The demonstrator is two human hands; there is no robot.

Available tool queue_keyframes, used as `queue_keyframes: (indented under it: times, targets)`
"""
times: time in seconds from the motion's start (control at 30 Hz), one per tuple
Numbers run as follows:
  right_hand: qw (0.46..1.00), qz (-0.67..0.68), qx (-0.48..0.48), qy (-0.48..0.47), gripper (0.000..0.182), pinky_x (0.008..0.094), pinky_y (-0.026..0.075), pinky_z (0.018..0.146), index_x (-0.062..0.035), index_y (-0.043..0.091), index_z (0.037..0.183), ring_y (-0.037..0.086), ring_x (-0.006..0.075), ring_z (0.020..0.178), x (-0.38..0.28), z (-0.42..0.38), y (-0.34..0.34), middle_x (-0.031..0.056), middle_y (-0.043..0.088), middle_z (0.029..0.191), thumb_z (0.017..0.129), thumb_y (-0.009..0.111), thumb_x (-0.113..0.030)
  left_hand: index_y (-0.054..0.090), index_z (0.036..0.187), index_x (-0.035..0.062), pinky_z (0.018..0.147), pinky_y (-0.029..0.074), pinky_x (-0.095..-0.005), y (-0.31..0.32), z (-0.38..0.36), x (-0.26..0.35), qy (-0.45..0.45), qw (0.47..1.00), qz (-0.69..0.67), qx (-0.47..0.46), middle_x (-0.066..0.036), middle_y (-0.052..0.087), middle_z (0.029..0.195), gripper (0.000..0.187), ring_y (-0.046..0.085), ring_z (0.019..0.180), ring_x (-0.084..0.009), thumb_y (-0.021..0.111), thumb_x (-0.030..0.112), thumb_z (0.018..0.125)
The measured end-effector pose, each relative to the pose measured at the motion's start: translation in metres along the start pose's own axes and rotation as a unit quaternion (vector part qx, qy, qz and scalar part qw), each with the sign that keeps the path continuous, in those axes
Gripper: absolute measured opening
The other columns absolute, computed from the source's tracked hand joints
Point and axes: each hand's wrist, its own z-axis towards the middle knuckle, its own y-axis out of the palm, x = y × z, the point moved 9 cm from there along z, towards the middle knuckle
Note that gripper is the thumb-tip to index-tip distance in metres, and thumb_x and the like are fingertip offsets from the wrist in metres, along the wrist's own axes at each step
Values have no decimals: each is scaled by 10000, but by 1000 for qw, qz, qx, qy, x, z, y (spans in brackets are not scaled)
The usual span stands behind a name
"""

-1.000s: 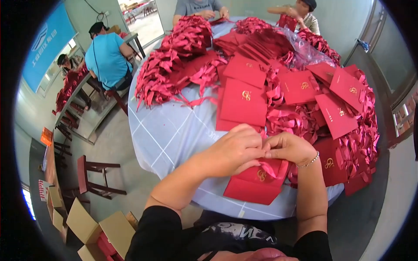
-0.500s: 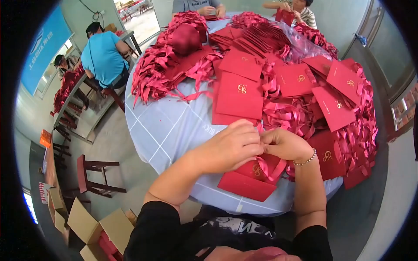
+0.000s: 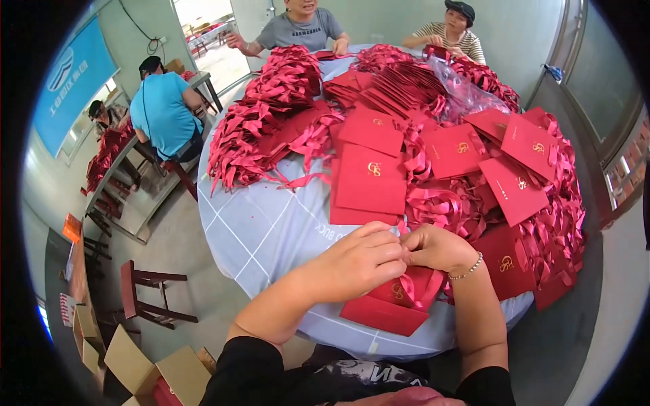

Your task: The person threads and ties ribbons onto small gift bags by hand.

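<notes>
A big round surface [image 3: 271,223] with a pale blue cloth fills most of the view. All places here are told from that surface. Across its far half lie big heaps of red ribbon [image 3: 271,115] and many flat red paper bags [image 3: 369,177] with gold marks. At its far edge sit two people, and off to its left side a person in a blue top [image 3: 161,105] sits at another long table. On the floor near its left side stand a dark red stool [image 3: 145,291] and an open cardboard box [image 3: 152,372].

At the near edge of the surface lies one red bag [image 3: 386,312], right under the person's hands. A loop of red ribbon handle [image 3: 416,287] comes up from it. The left hand [image 3: 355,260] and the right hand [image 3: 437,247] meet just over the bag. The fingers of both hands are closed and pinch the ribbon together; the tips are partly hidden, so the exact grip is hard to see.

It looks like the ribbon is being tied or fixed to the bag right now. The next move likely calls for a firm pull to make the ribbon tight, with the bag kept flat.
</notes>
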Motion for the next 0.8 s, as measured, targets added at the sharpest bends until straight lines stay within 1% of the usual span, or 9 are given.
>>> queue_keyframes:
  times: [0.1, 0.17, 0.27, 0.37, 0.47, 0.57, 0.67, 0.77, 0.8]
  targets:
    - [1000, 12, 6, -23, 161, 249, 412, 658, 19, 649, 761, 482, 48, 697, -6, -1, 0, -25, 584, 703, 904, 648, -54, 628, 936, 71, 936, 469, -436, 0, 1, 0, -4, 1000, 16, -10, -63, 560, 879, 182, 600, 943, -260, 690, 134, 777]
    - [1000, 17, 1, -24, 154, 249, 413, 656, 27, 667, 781, 490, 48, 699, 1, 0, -2, -23, 597, 710, 908, 656, -60, 629, 936, 69, 927, 471, -440, -3, 1, -2, -15, 1000, 8, 9, -65, 559, 878, 192, 598, 936, -263, 713, 140, 779]
    - [997, 69, 20, -5, 154, 252, 469, 706, 54, 720, 875, 577, 65, 778, 7, -1, -9, 30, 702, 812, 906, 722, -96, 628, 935, 63, 911, 477, -441, -5, 1, -8, -39, 999, 4, 34, -67, 555, 868, 209, 596, 923, -266, 741, 145, 779]
    - [997, 52, 55, 19, 168, 261, 431, 638, 42, 693, 819, 513, 49, 690, 4, -1, -7, -26, 632, 724, 922, 665, -88, 625, 932, 55, 892, 485, -432, -3, 0, -10, -30, 999, 2, 44, -70, 549, 851, 227, 594, 903, -273, 754, 142, 766]
    - [997, -20, 52, 46, 159, 266, 448, 637, 41, 707, 835, 521, 51, 683, 8, 0, -7, -25, 635, 704, 917, 667, -90, 621, 928, 48, 871, 489, -418, 2, 0, -8, -16, 999, -6, 28, -75, 545, 837, 251, 590, 878, -283, 766, 142, 746]
    - [988, -136, 40, 60, 143, 263, 459, 649, 40, 718, 853, 528, 51, 688, 22, 5, -6, -20, 639, 698, 912, 665, -79, 613, 927, 44, 843, 486, -412, 13, -2, -9, -5, 1000, -16, 3, -80, 543, 831, 280, 581, 855, -293, 778, 144, 725]
    - [994, -77, 43, 62, 137, 259, 457, 649, 43, 712, 837, 529, 49, 696, 11, 3, -6, -20, 644, 715, 903, 664, -67, 609, 934, 43, 817, 481, -411, 13, -2, -10, -23, 999, -31, 1, -85, 549, 836, 298, 574, 849, -301, 783, 158, 720]
    - [992, -63, 49, 100, 147, 255, 461, 656, 44, 727, 853, 545, 52, 709, 8, 2, -4, -12, 669, 741, 905, 687, -87, 614, 948, 48, 799, 477, -412, 8, -2, -16, -57, 998, -41, 4, -86, 560, 852, 316, 570, 854, -305, 787, 183, 722]
    - [993, -29, 55, 97, 146, 253, 462, 659, 45, 733, 862, 551, 53, 713, 8, 1, -4, -9, 676, 748, 902, 699, -92, 616, 954, 50, 794, 476, -413, 6, -2, -19, -69, 997, -43, 4, -86, 563, 858, 322, 569, 856, -306, 789, 192, 722]
